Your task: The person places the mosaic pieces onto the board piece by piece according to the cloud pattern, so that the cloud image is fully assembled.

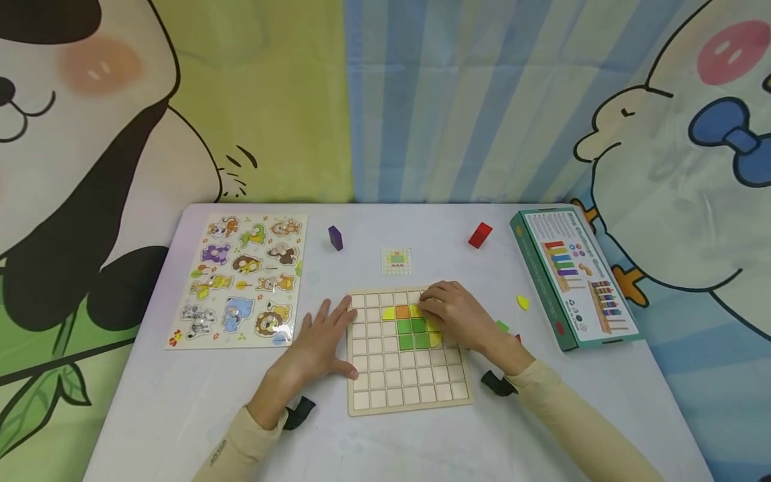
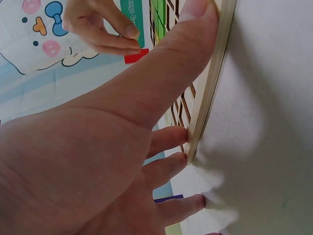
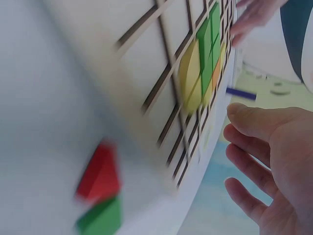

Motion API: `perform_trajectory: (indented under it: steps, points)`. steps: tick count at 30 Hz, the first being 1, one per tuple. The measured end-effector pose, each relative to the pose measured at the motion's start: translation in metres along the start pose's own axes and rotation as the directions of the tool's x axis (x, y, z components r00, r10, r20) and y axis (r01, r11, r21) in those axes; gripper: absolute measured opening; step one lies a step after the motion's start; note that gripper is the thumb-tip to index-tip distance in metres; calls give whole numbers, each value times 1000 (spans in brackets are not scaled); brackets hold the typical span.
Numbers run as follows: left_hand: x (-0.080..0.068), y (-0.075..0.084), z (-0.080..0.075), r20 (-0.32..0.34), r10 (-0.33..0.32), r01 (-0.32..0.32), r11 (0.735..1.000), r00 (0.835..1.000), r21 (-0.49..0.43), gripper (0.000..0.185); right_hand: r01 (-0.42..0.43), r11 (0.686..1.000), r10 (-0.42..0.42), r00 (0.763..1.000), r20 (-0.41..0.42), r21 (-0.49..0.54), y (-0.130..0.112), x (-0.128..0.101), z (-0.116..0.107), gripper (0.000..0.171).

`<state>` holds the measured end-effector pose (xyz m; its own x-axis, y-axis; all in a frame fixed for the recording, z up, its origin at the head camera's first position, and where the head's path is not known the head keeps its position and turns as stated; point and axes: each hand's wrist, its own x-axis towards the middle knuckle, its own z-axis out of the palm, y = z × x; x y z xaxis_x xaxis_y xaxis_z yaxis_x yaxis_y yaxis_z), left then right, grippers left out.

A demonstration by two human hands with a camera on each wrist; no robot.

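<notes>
A wooden grid board (image 1: 391,379) lies in the middle of the table. Set into its upper cells are green squares (image 1: 412,326), an orange square (image 1: 402,312) and yellow rounded pieces (image 1: 388,313). My left hand (image 1: 319,343) rests along the board's left edge, thumb and fingers spread, as the left wrist view also shows. Over the upper right of the grid is my right hand (image 1: 459,318), covering some cells in the head view. In the right wrist view its thumb and fingers (image 3: 244,196) are loosely bent and apart, with nothing between them, beside the yellow pieces (image 3: 190,78).
Behind the board lies a small pattern card (image 1: 396,261), between a purple block (image 1: 335,238) and a red block (image 1: 480,235). An animal puzzle (image 1: 241,281) lies left, a green box (image 1: 575,278) right. Loose yellow (image 1: 523,302), green (image 1: 502,326) and red (image 3: 100,171) pieces lie right of the board.
</notes>
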<state>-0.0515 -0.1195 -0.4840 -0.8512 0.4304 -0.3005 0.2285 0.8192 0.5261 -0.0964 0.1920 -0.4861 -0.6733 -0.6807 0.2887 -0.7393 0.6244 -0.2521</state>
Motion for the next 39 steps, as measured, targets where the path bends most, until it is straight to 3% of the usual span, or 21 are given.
perform_trajectory:
  steps: [10,19,39]
  points:
    - [0,-1,1,-3,-1,1,1000,1000,2,117,-130,988,126,991,-51,-87,25,-56,-25,23]
    - [0,-2,1,-16,5,-5,1000,1000,-4,117,-219,967,213,975,-64,-127,26,-98,-31,24]
    - [1,-3,3,-13,-2,2,1000,1000,-16,117,-240,963,239,971,-23,-119,21,-113,-21,23]
